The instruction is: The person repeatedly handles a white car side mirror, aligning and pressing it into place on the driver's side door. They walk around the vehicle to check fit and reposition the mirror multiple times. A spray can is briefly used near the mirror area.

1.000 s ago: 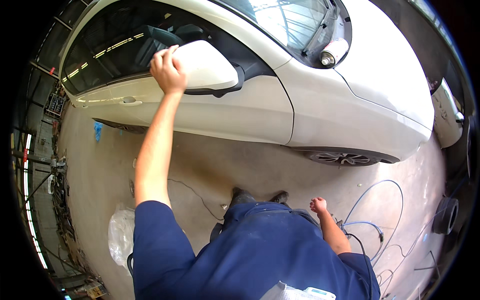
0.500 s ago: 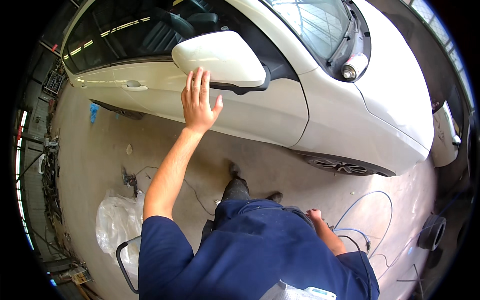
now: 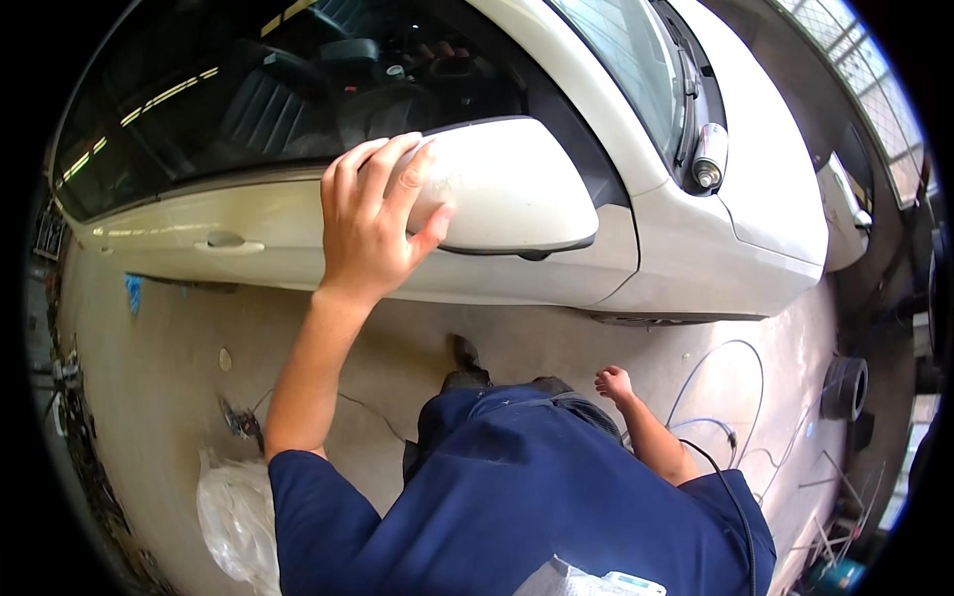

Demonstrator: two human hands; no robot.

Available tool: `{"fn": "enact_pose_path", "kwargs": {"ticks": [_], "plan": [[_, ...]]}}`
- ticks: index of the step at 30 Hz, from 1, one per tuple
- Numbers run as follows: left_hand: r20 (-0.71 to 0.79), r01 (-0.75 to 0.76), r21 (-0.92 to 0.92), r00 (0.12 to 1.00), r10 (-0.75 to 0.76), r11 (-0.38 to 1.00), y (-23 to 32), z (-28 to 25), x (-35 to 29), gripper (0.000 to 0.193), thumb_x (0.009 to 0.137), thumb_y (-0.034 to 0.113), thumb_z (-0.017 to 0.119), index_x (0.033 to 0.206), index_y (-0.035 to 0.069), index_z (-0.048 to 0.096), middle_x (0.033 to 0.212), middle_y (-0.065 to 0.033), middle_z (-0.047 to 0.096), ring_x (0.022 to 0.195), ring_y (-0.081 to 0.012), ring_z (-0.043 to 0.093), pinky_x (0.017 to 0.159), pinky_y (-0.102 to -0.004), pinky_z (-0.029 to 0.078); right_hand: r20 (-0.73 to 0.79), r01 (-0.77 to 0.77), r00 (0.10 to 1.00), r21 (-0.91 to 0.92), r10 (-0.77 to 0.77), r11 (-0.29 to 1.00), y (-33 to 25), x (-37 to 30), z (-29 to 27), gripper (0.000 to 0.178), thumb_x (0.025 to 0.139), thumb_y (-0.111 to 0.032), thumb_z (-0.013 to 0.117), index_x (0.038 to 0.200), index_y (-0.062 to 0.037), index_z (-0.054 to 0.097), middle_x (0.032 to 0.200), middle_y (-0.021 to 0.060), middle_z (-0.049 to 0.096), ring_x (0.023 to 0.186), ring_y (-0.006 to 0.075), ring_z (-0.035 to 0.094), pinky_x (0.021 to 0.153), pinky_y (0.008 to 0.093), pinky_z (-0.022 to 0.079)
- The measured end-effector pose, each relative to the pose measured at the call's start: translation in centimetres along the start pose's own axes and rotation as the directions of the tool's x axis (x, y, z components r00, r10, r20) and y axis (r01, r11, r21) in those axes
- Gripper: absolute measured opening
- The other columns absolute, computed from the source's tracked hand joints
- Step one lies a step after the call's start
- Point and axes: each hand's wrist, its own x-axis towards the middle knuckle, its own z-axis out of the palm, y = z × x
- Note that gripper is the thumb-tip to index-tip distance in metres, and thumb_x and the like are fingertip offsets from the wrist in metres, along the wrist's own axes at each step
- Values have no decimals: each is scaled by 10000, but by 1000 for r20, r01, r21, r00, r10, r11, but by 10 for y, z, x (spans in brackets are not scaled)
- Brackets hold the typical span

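A white car's side mirror [image 3: 512, 189] juts out from the door in front of me. My left hand [image 3: 370, 223] lies against the mirror's rear end, fingers apart, fingertips bent over the white housing and the thumb on its lower face. Low at my right side hangs my right hand [image 3: 613, 381], its fingers curled in; I see nothing in it. Behind the mirror are the dark side window [image 3: 248, 109] and the white door [image 3: 467, 283].
A spray can [image 3: 710, 159] lies at the base of the windshield. Blue hose [image 3: 760, 382] loops over the floor at right, near a tire [image 3: 845, 387]. Clear plastic sheeting [image 3: 236, 517] and a cable [image 3: 373, 407] lie at left. Another white car part [image 3: 845, 214] stands at far right.
My view has come closer to the car. The left hand has moved from the mirror's lower edge up onto its rear end, fingers now bent over it. The right hand has risen slightly, away from my waist.
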Motion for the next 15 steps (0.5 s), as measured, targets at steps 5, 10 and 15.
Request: {"fn": "enact_pose_path", "kwargs": {"ticks": [5,10,15], "plan": [[178,-205,-155,957,231,966,-12,2,39,592,821,377,729,1340,124,598,1399,-58,558,1179,-284,544,1029,-439,393,-13,-72,997,-98,71,993,8,-12,48,196,904,-148,569,999,-14,676,771,72,677,600,166,627,531,298,509],[19,-334,-258,937,350,907,-25,-5,49,330,741,130,773,1066,92,729,1119,-56,708,977,-258,638,906,-405,477,14,-114,993,-134,117,984,21,-14,56,218,893,-151,574,1006,-14,700,762,77,692,623,170,651,527,308,528],[27,-265,-230,960,278,936,-36,-9,46,308,679,67,772,982,90,722,962,-19,674,815,-206,613,726,-344,493,-20,-147,989,1,147,989,8,-4,51,212,930,-118,508,1027,-25,672,787,74,674,625,167,635,546,295,519]]}}
